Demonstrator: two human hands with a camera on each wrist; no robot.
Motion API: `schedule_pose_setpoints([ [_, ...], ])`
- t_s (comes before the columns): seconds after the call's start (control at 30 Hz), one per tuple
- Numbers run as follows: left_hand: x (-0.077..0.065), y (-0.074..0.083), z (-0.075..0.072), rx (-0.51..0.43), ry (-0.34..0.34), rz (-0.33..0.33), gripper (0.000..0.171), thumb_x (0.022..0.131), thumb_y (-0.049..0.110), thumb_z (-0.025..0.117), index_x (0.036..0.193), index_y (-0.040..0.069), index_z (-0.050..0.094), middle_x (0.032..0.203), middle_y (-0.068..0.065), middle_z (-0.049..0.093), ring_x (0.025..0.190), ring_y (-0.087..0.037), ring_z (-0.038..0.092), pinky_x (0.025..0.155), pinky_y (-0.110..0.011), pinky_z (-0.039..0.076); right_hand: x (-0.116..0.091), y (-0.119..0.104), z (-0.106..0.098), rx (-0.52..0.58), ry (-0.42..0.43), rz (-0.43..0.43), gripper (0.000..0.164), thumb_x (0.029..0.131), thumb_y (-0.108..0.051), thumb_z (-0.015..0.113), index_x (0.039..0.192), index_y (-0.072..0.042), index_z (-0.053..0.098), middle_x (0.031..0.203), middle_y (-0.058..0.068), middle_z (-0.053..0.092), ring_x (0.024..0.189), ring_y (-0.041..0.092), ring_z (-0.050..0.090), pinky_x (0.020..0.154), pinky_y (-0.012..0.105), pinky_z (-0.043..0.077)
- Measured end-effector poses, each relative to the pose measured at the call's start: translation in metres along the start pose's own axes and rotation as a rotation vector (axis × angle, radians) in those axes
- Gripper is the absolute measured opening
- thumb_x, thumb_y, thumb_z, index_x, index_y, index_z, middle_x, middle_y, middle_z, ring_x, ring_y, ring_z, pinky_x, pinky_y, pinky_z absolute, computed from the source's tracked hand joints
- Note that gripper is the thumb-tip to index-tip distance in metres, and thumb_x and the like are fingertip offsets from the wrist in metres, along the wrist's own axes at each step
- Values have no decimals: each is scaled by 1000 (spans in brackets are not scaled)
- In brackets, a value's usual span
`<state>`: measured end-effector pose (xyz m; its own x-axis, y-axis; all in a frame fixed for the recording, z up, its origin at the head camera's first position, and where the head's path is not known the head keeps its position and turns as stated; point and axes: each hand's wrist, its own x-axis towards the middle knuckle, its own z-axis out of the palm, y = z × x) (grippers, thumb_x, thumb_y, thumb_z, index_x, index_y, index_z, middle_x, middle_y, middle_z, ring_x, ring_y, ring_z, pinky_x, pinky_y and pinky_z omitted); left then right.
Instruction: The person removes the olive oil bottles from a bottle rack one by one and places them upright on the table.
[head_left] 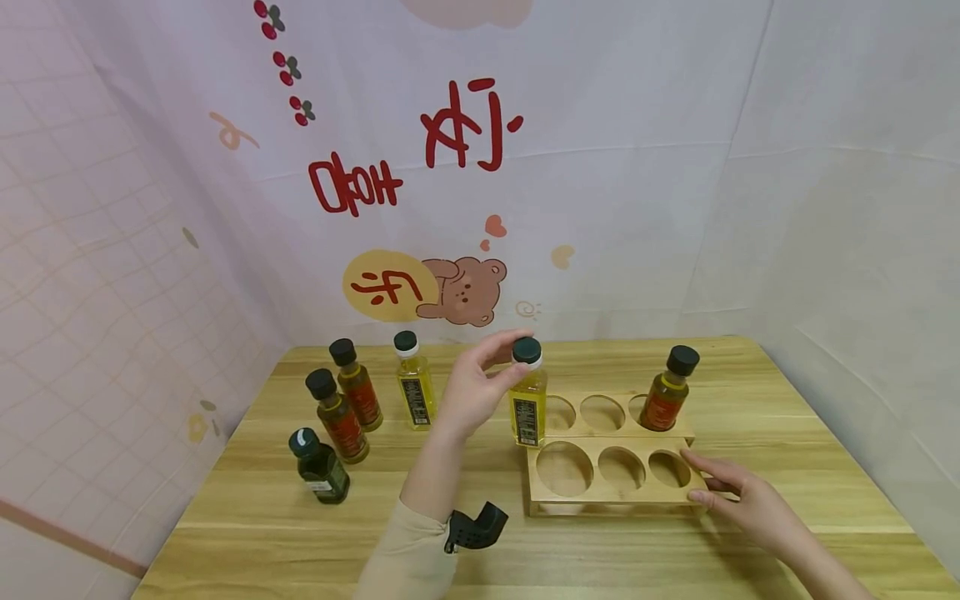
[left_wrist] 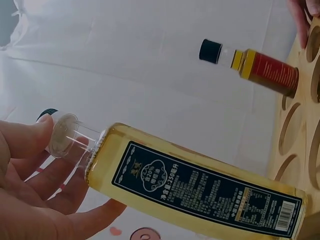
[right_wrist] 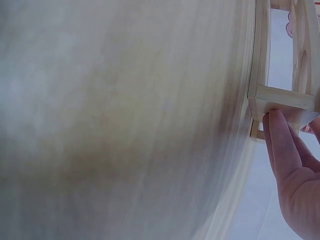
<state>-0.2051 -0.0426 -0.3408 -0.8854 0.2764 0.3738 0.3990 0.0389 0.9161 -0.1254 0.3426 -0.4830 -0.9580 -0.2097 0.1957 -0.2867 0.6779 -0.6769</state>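
Observation:
My left hand (head_left: 471,392) holds a square glass bottle of yellow oil (head_left: 529,408) by its dark cap and neck, upright over the left end of a two-tier wooden rack (head_left: 622,498). In the left wrist view the thumb presses the cap (left_wrist: 47,116) and the fingers are round the neck; a dark label faces the camera. At the rack's right end, my right hand (head_left: 750,507) grips the lower tier, thumb at the front corner and fingers along the side panel (right_wrist: 285,97). A red-labelled bottle (head_left: 664,403) stands in the upper tier's rightmost hole.
To the left on the wooden table (head_left: 247,533) stand two red-labelled bottles (head_left: 362,398), a second yellow oil bottle (head_left: 417,390) and a short dark green bottle (head_left: 327,477). A printed cloth (head_left: 630,183) hangs behind the table's back edge.

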Motion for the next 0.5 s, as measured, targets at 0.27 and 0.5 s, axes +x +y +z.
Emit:
schedule_pose_setpoints([
  [0.27, -13, -4, -34, 40, 74, -13, 39, 92, 0, 68, 130, 7, 65, 118, -9, 66, 111, -25, 61, 94, -45, 51, -2, -2, 0, -3, 0, 18, 56, 89, -17, 75, 140, -5, 56, 131, 21, 59, 101, -2, 58, 81, 22, 53],
  [0.5, -24, -7, -61, 71, 116, -73, 38, 93, 0, 65, 131, 7, 64, 125, -9, 64, 115, -25, 60, 99, -49, 46, -2, -4, -1, -1, -8, 26, 57, 90, -20, 74, 141, -6, 55, 131, 22, 59, 101, -2, 58, 81, 22, 53],
])
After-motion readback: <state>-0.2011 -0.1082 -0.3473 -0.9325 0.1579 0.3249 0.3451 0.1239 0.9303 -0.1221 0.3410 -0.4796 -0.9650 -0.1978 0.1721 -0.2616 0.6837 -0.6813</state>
